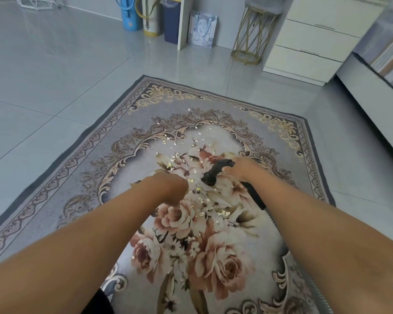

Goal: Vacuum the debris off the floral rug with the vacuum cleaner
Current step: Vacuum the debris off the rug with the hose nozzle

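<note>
– Two hands to enter; the right hand (238,168) first?
– Item 1: right hand, fingers wrapped round the black vacuum handle (216,172). The handle's open end sits just at 8 o'clock of the fingers, over the floral rug (123,141). The grey ribbed hose (276,225) trails toward 5 o'clock.
– And the left hand (168,186)?
– Item 2: blurred, fingers bent downward; whether they hold anything cannot be told. Pale debris (197,189) lies on the rug's bouquet between both hands and on toward 12 o'clock.
– Any writing?
– Item 3: blue container (129,14) and paper bag (202,29), 12 o'clock; print too small to read
</note>
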Demonstrator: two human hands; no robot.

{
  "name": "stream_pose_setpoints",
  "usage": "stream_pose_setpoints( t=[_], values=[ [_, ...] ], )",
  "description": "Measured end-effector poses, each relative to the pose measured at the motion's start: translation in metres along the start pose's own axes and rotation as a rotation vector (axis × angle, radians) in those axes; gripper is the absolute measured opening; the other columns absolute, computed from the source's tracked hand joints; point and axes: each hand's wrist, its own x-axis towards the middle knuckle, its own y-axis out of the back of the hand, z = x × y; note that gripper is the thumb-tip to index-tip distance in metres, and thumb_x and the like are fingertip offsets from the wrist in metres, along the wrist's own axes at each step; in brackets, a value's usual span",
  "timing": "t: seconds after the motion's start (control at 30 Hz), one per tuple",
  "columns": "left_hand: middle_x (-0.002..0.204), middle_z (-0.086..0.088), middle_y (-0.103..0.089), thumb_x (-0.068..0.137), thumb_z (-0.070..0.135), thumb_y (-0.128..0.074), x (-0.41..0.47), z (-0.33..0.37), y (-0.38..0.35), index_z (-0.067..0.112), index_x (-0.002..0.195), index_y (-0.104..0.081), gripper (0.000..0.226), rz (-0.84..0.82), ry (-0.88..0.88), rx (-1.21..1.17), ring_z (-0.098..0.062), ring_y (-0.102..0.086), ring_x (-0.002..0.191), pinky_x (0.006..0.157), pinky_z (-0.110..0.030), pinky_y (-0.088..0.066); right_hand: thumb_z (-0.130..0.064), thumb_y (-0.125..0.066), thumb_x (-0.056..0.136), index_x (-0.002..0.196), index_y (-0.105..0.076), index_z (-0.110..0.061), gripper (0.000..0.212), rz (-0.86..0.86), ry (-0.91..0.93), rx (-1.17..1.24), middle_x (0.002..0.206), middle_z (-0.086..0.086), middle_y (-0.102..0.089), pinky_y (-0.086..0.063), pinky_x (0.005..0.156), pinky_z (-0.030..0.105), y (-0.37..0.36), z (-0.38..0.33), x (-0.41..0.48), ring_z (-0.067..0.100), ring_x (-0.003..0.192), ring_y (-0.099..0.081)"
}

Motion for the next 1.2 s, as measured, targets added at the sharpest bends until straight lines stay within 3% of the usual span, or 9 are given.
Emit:
stream_pose_setpoints(
  t=[0.07, 0.13, 0.23, 0.33, 0.5, 0.67, 0.83, 1.07, 1.2],
  values=[
    [0.098, 0.001, -0.056, 0.093, 0.025, -0.06, 0.002, 0.005, 0.006, 0.012, 0.119, -0.064, 0.03, 0.005, -0.013, -0.012, -0.018, -0.049, 0.083, 0.063, -0.025, -0.039, -0.05, -0.042, 0.098, 0.147, -0.037, -0.012, 0.063, -0.022, -0.001, -0.052, 0.141, 0.013, -0.049, -0.044, 0.09, 0.037, 0.001, 0.005, -0.008, 0.032, 0.122, -0.051],
    [0.109, -0.003, -0.063, 0.093, 0.025, -0.06, 0.005, 0.009, 0.011, 0.011, 0.12, -0.063, 0.031, 0.008, -0.021, -0.038, -0.02, -0.056, 0.087, 0.058, -0.023, -0.038, -0.049, -0.042, 0.099, 0.147, -0.036, -0.01, 0.062, -0.036, -0.001, -0.066, 0.143, 0.014, -0.048, -0.042, 0.092, 0.037, 0.002, 0.009, -0.017, 0.032, 0.125, -0.049],
    [0.117, -0.007, -0.065, 0.092, 0.024, -0.061, 0.009, 0.011, 0.013, 0.01, 0.12, -0.063, 0.031, -0.001, -0.035, -0.042, -0.025, -0.063, 0.102, 0.068, -0.028, -0.045, -0.048, -0.042, 0.099, 0.146, -0.038, -0.01, 0.06, -0.058, -0.022, -0.068, 0.141, 0.014, -0.05, -0.041, 0.089, 0.034, 0.003, 0.018, -0.031, 0.031, 0.123, -0.05],
    [0.114, -0.007, -0.067, 0.091, 0.022, -0.061, 0.013, 0.005, 0.009, 0.01, 0.116, -0.066, 0.028, -0.03, -0.011, -0.026, -0.025, -0.065, 0.1, 0.078, -0.033, -0.051, -0.047, -0.045, 0.097, 0.14, -0.045, -0.014, 0.054, -0.064, -0.042, -0.014, 0.121, 0.009, -0.06, -0.046, 0.084, 0.035, -0.005, 0.03, -0.039, 0.028, 0.108, -0.058],
    [0.118, -0.008, -0.063, 0.092, 0.024, -0.063, 0.003, -0.005, 0.01, 0.009, 0.118, -0.064, 0.031, -0.045, 0.023, -0.06, -0.022, -0.062, 0.09, 0.074, -0.03, -0.048, -0.048, -0.048, 0.095, 0.139, -0.045, -0.02, 0.053, -0.031, -0.087, 0.047, 0.087, 0.001, -0.061, -0.051, 0.072, 0.034, -0.015, 0.04, -0.038, 0.02, 0.08, -0.062],
    [0.113, -0.005, -0.066, 0.088, 0.025, -0.067, 0.0, -0.023, 0.004, 0.012, 0.114, -0.064, 0.029, -0.053, 0.065, -0.107, -0.025, -0.067, 0.096, 0.085, -0.037, -0.055, -0.051, -0.047, 0.095, 0.138, -0.045, -0.019, 0.054, -0.025, -0.095, 0.055, 0.095, 0.003, -0.061, -0.046, 0.063, 0.031, -0.015, 0.032, -0.034, 0.023, 0.082, -0.061],
    [0.108, -0.005, -0.066, 0.088, 0.024, -0.067, 0.0, -0.026, 0.005, 0.012, 0.113, -0.064, 0.028, -0.046, 0.073, -0.135, -0.026, -0.068, 0.094, 0.084, -0.041, -0.057, -0.047, -0.049, 0.096, 0.123, -0.055, -0.02, 0.039, 0.084, -0.02, 0.244, 0.085, 0.002, -0.06, -0.04, 0.06, 0.031, -0.011, 0.018, -0.033, 0.021, 0.073, -0.057],
    [0.112, -0.007, -0.064, 0.086, 0.025, -0.068, 0.002, -0.029, 0.005, 0.015, 0.116, -0.057, 0.033, -0.027, 0.084, -0.17, -0.029, -0.067, 0.096, 0.085, -0.042, -0.056, -0.049, -0.047, 0.097, 0.127, -0.051, -0.017, 0.044, 0.116, 0.025, 0.342, 0.111, 0.008, -0.063, -0.042, 0.068, 0.031, -0.007, -0.024, -0.009, 0.021, 0.079, -0.053],
    [0.114, -0.006, -0.064, 0.088, 0.025, -0.068, 0.002, -0.032, 0.0, 0.013, 0.117, -0.061, 0.033, -0.052, 0.076, -0.164, -0.028, -0.066, 0.098, 0.087, -0.04, -0.055, -0.048, -0.045, 0.098, 0.135, -0.05, -0.01, 0.053, 0.056, -0.011, 0.279, 0.132, 0.017, -0.056, -0.042, 0.085, 0.034, -0.004, -0.038, 0.003, 0.031, 0.109, -0.054]
  ],
)
